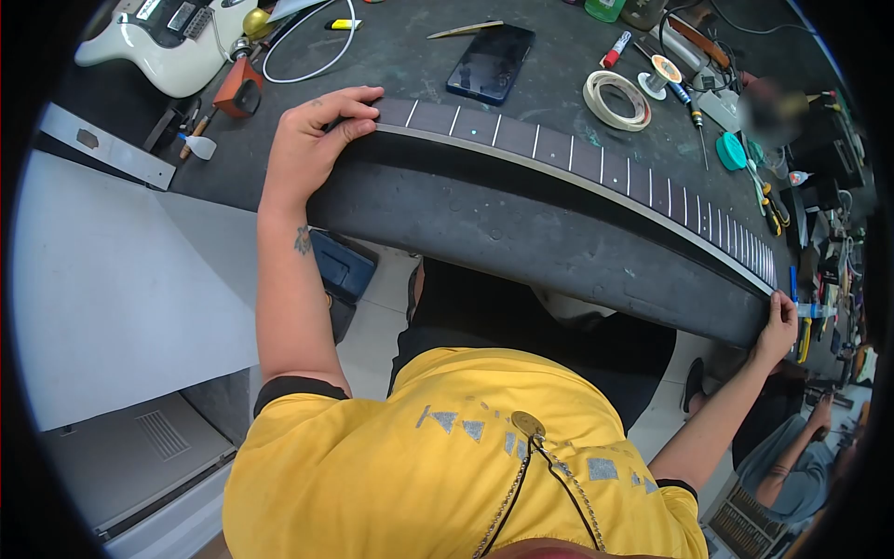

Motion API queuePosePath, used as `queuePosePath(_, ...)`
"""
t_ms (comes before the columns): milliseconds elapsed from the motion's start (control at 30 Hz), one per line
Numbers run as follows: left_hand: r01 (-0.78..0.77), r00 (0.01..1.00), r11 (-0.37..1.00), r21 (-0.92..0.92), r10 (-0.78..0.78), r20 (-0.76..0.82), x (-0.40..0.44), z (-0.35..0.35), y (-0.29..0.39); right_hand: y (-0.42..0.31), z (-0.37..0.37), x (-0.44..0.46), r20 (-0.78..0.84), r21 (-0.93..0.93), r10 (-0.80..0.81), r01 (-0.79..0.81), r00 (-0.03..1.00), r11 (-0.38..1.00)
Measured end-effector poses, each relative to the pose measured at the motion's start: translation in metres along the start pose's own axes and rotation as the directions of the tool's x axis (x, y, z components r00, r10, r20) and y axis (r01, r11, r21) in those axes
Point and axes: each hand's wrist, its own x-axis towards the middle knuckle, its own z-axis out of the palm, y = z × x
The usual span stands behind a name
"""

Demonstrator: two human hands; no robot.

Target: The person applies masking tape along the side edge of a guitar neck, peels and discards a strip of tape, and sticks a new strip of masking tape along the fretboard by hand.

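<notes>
A long dark fretboard (554, 147) with light fret lines and a pale edge lies along the front part of the dark workbench. My left hand (331, 130) pinches its wide-spaced end between thumb and fingers. At the opposite end, where the lines crowd together, my right hand (780, 317) grips the tip, its fingers closed. Behind the fretboard are a dark phone (491, 63), a roll of tape (616, 101) and a spool of solder (660, 74).
A white guitar body (172, 42) and an orange-handled tool (239, 88) are at the back left. Screwdrivers, a red marker (616, 49) and a teal container (731, 151) lie to the right. Another person (792, 461) is at the lower right.
</notes>
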Motion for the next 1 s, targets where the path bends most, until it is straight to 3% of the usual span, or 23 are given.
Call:
queuePosePath(100, -0.005, 0.999, 0.999, 0.035, 0.003, 0.051, 0.003, -0.002, -0.002, 0.005, -0.002, 0.001, -0.008, 0.004, -0.004, 0.004, 1.0, 1.0)
queuePosePath(700, -0.067, 0.997, 0.998, 0.016, 0.067, -0.028, -0.005, 0.003, -0.007, -0.008, -0.001, -0.004, -0.01, -0.139, -0.022, 0.02, 1.0, 0.99)
queuePosePath(1000, -0.008, 1.0, 0.999, 0.032, 0.008, -0.024, -0.003, 0.006, 0.003, -0.007, 0.001, -0.006, -0.021, -0.18, -0.065, 0.061, 0.998, 0.982)
